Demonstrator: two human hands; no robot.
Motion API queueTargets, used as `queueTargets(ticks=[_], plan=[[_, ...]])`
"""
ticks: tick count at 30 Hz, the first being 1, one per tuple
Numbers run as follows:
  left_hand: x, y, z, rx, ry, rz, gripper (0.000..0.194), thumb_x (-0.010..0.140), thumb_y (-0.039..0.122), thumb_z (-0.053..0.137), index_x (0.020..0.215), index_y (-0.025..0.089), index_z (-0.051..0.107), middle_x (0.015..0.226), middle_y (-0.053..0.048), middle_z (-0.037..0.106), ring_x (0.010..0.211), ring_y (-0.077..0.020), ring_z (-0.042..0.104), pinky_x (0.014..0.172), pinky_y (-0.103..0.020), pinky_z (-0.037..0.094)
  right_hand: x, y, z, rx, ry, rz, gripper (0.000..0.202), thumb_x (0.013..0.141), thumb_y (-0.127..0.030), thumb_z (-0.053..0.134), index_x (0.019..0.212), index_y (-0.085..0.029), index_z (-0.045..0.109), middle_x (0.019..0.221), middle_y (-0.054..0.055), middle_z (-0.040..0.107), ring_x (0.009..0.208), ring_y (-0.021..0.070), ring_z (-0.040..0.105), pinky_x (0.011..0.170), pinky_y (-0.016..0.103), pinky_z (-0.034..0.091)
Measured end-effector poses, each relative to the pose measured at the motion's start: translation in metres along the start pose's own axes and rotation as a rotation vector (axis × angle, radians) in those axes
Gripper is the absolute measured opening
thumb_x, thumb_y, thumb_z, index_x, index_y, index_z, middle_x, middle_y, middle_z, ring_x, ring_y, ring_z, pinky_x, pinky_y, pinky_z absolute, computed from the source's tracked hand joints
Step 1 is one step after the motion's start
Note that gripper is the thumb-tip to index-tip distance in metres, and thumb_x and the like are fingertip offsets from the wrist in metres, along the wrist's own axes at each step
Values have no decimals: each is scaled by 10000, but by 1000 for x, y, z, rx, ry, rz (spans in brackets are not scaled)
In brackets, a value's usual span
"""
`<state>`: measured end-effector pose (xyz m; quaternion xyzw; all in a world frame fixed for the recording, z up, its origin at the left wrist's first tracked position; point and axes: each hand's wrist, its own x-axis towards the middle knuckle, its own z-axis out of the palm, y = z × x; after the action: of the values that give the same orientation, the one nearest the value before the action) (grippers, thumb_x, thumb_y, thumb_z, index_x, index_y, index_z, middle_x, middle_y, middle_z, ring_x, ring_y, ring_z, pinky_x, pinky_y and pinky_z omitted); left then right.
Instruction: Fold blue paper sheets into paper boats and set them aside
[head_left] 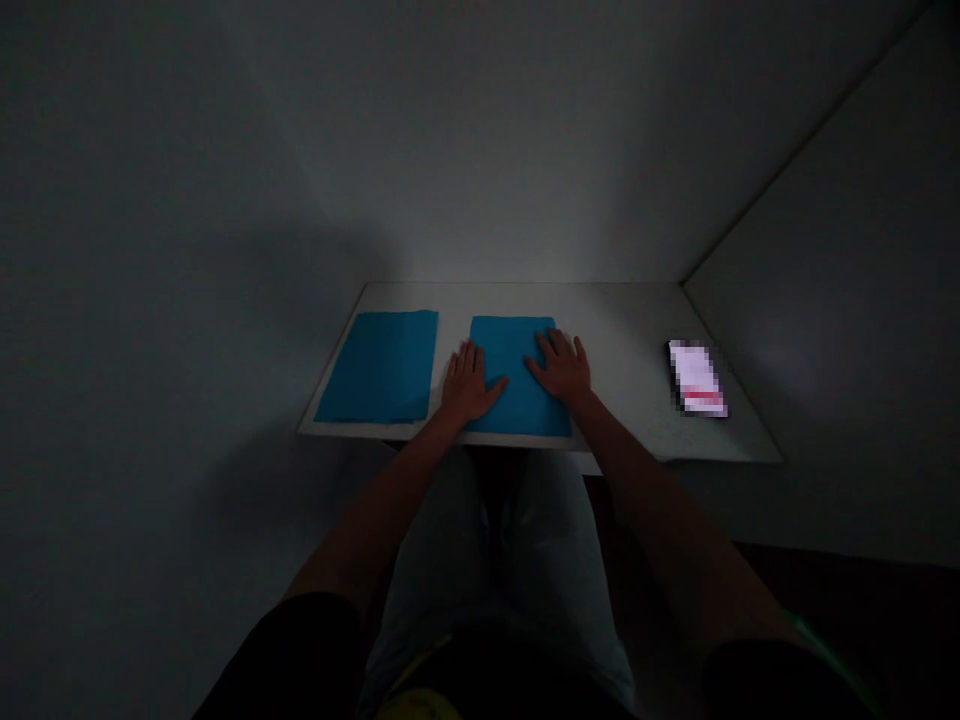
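Observation:
A flat blue sheet (517, 400), either cloth or paper, lies on the white table (622, 310) in front of me. On its left edge rests my left hand (467, 385), fingers stretched out and thumb pointing inward. My right hand (561, 366) lies flat over the sheet's right edge with its fingers spread. Neither hand grips anything. To the left is a second blue piece (382, 365), also flat, with what looks like more than one layer along its front edge. A narrow strip of table separates the two.
A phone (697, 378) with a lit, blurred screen lies toward the table's right end. Walls (480, 150) stand behind the table and at both sides. My legs (551, 540) are below the front edge. The room is dim.

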<state>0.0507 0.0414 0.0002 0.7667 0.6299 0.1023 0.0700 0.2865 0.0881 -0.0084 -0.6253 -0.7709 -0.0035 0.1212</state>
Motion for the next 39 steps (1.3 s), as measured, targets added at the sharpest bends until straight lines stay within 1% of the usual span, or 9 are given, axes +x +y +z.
queueTargets(ticks=[6,8,11,15,19,25,29,33,39], plan=[[7,9,-6,-8,-56,-157,1143,949,809,470,1716,9,190,1811,-254,138,1705,-374,72,1383,-502,83,-60,25,-17,-9,-11,-85,707,1100,-620,363,1685,-227,420,1753,115,398,1613,318,383,1308,558,298],[8,15,-13,-10,-104,-228,1211,892,827,565,1696,-13,225,1799,-286,151,1693,-413,107,1370,-525,134,-76,30,-21,-4,-8,-92,683,1095,-617,396,1659,-238,467,1735,105,432,1606,325,394,1296,560,316],[8,24,-23,-14,-109,-313,1242,797,819,706,1654,4,324,1749,-322,278,1635,-478,247,1310,-572,272,-88,32,-25,19,11,-84,657,1084,-620,436,1608,-239,537,1706,104,480,1584,333,426,1279,563,335],[8,34,-33,-56,-85,-395,1157,745,727,826,1596,55,422,1683,-322,385,1565,-497,360,1208,-580,418,-87,31,-26,78,50,-68,637,1067,-634,470,1552,-241,598,1661,119,538,1523,339,499,1236,557,383],[12,37,-38,-183,-105,-434,1074,734,548,912,1578,97,425,1628,-301,468,1514,-448,470,1142,-503,502,-82,33,-23,121,72,-63,627,1048,-640,511,1526,-249,622,1630,135,568,1466,356,546,1197,567,414],[10,27,-38,-415,-22,-425,658,990,286,655,1563,158,357,1345,-204,727,1267,-320,713,1069,-424,541,-82,33,-22,182,112,-60,621,1041,-657,505,1499,-259,638,1613,130,585,1442,358,554,1176,570,422],[8,-6,-50,-461,78,-402,519,1028,263,578,1505,165,397,1314,-181,746,1232,-291,728,1069,-408,550,-83,33,-23,209,184,-18,628,1038,-641,510,1512,-244,621,1590,144,605,1417,354,572,1148,549,450],[5,-66,-82,-388,178,-450,485,1039,288,543,1499,167,448,1379,-179,718,1279,-293,702,1113,-420,536,-83,33,-24,208,195,-24,598,1034,-598,534,1485,-219,638,1552,155,636,1385,352,592,1136,535,465],[-9,-155,-123,-219,128,-618,517,1048,337,515,1530,153,482,1375,-169,717,1309,-296,682,1112,-406,535,-83,33,-24,194,182,-11,577,1029,-574,538,1474,-223,642,1521,149,658,1366,363,598,1128,557,468]])
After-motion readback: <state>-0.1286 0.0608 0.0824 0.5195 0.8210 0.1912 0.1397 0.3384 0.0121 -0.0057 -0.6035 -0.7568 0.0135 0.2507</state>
